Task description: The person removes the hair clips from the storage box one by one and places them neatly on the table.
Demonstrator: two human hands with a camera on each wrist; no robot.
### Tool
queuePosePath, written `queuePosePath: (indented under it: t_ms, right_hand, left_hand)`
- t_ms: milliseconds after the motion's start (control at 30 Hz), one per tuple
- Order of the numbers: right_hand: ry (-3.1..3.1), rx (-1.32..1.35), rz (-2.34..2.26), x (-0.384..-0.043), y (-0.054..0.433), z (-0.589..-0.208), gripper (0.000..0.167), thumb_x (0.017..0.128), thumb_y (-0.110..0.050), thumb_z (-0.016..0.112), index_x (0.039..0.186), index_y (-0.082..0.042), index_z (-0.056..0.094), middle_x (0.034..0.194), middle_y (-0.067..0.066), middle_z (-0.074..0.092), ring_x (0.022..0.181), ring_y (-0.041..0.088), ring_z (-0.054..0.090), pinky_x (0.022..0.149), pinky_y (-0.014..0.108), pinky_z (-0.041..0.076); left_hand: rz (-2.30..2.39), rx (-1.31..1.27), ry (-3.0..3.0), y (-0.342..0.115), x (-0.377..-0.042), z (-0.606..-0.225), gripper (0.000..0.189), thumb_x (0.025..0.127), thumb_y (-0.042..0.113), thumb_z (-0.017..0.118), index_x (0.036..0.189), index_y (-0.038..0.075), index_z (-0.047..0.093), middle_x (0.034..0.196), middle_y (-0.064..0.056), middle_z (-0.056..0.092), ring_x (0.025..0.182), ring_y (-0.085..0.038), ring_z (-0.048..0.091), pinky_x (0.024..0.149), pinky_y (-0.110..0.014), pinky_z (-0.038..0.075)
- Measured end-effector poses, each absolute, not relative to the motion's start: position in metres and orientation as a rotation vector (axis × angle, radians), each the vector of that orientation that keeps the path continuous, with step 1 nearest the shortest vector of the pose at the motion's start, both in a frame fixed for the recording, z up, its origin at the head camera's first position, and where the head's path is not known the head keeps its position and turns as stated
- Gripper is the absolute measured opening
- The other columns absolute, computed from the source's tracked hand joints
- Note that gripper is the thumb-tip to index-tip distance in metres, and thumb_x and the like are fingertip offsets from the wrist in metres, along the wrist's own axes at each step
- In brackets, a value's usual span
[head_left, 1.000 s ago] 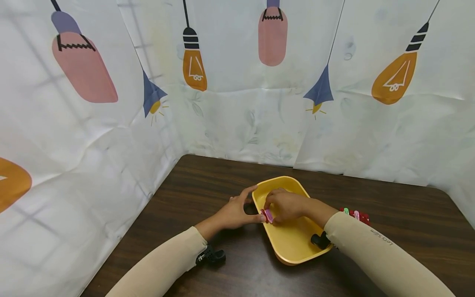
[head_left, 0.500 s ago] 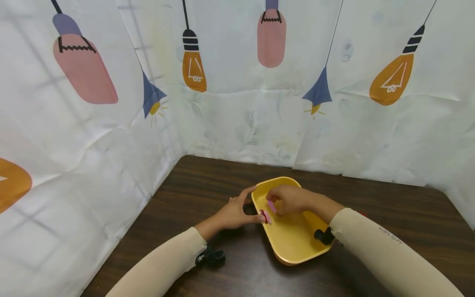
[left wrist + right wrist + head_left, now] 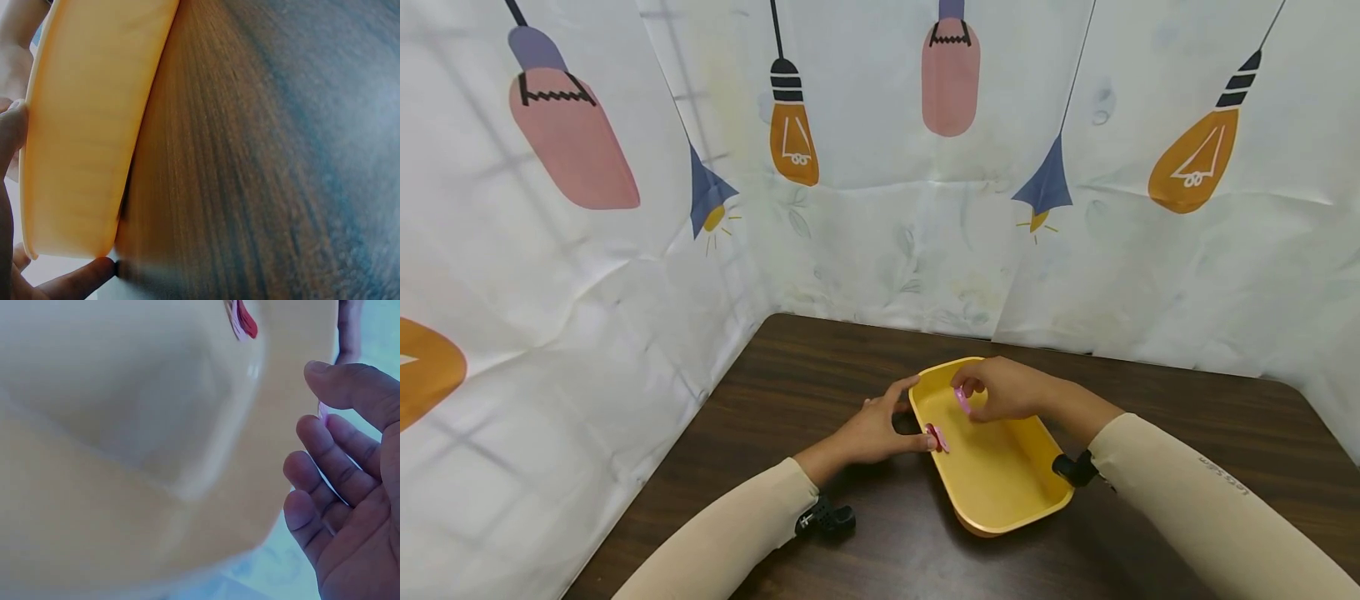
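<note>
A yellow plastic tray [image 3: 1000,487] stands on the dark table in front of me. My left hand [image 3: 876,432] holds it by the left side, thumb at the rim and fingers round the far left corner; its outer wall [image 3: 87,137] fills much of the left wrist view. Over the tray's far half, my right hand [image 3: 1011,390] pinches a small pink hair clip [image 3: 962,401] between thumb and fingers. In the right wrist view most of this clip is hidden, only a pink sliver [image 3: 322,411] showing. A red clip [image 3: 247,320] and another pink clip [image 3: 237,326] lie inside the tray, near my left thumb.
The wood-grain table [image 3: 820,367] extends around the tray. A printed white curtain [image 3: 880,242] hangs along its back and left. Black camera mounts [image 3: 827,518] sit on both wrists. My right sleeve [image 3: 1210,492] covers part of the table's right side.
My right hand has lifted the pink clip away from the other clips and carried it rightward and farther back. The red, green and pink clips on the right went behind my sleeve. My left hand stayed put.
</note>
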State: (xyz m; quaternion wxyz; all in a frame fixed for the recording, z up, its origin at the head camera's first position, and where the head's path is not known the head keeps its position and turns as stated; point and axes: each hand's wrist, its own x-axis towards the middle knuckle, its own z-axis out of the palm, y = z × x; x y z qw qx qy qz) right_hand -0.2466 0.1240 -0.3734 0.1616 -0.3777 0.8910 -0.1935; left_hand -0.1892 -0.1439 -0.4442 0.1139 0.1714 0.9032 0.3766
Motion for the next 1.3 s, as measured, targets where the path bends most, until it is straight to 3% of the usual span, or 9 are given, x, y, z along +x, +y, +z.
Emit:
queuePosePath:
  t_ms: [200,333,500,733,1067,1300]
  right_hand:
    - [2.587,-1.060,-0.613,-0.245,0.140,-0.367,0.047,0.086,-0.021,0.083,0.128,-0.006,0.067,0.109,-0.003,0.068,0.106,0.026,0.065,0.094,0.044,0.053]
    - [2.620,-1.059,-0.645,-0.246,0.150,-0.367,0.048,0.086,-0.024,0.084,0.127,-0.006,0.067,0.110,-0.004,0.067,0.106,0.027,0.064,0.094,0.043,0.052]
    - [2.653,-1.044,-0.661,-0.243,0.161,-0.366,0.049,0.086,-0.027,0.084,0.126,-0.006,0.067,0.110,-0.003,0.068,0.106,0.029,0.065,0.093,0.044,0.052]
    - [2.693,-1.008,-0.662,-0.238,0.178,-0.367,0.050,0.087,-0.030,0.084,0.128,-0.008,0.067,0.114,-0.004,0.068,0.108,0.024,0.065,0.092,0.045,0.053]
    - [2.752,-0.829,-0.694,-0.228,0.207,-0.366,0.050,0.088,-0.032,0.084,0.131,-0.015,0.066,0.122,-0.002,0.067,0.112,0.024,0.063,0.093,0.050,0.053]
    - [2.760,-0.824,-0.729,-0.223,0.224,-0.369,0.054,0.087,-0.033,0.084,0.132,-0.011,0.065,0.121,0.001,0.067,0.111,0.027,0.063,0.090,0.050,0.055]
  left_hand:
    - [1.098,0.481,2.653,-0.143,-0.189,-0.443,0.103,0.080,0.067,0.078,0.162,0.039,0.021,0.139,-0.007,0.063,0.140,-0.051,0.038,0.112,-0.066,0.027]
    - [1.092,0.470,2.655,-0.143,-0.189,-0.442,0.103,0.080,0.067,0.078,0.162,0.039,0.022,0.139,-0.005,0.063,0.141,-0.051,0.035,0.113,-0.066,0.026]
    - [1.092,0.487,2.650,-0.143,-0.189,-0.441,0.103,0.081,0.066,0.077,0.162,0.036,0.021,0.141,-0.009,0.062,0.140,-0.042,0.044,0.117,-0.066,0.016]
    - [1.088,0.478,2.654,-0.143,-0.188,-0.441,0.103,0.080,0.066,0.078,0.162,0.037,0.023,0.141,-0.009,0.062,0.142,-0.049,0.036,0.112,-0.065,0.029]
    - [1.086,0.501,2.656,-0.143,-0.188,-0.441,0.103,0.081,0.066,0.078,0.162,0.036,0.021,0.140,-0.008,0.062,0.142,-0.050,0.035,0.113,-0.066,0.025]
    - [1.088,0.500,2.660,-0.144,-0.189,-0.442,0.103,0.081,0.065,0.078,0.162,0.037,0.021,0.139,-0.008,0.063,0.142,-0.049,0.036,0.113,-0.066,0.025]
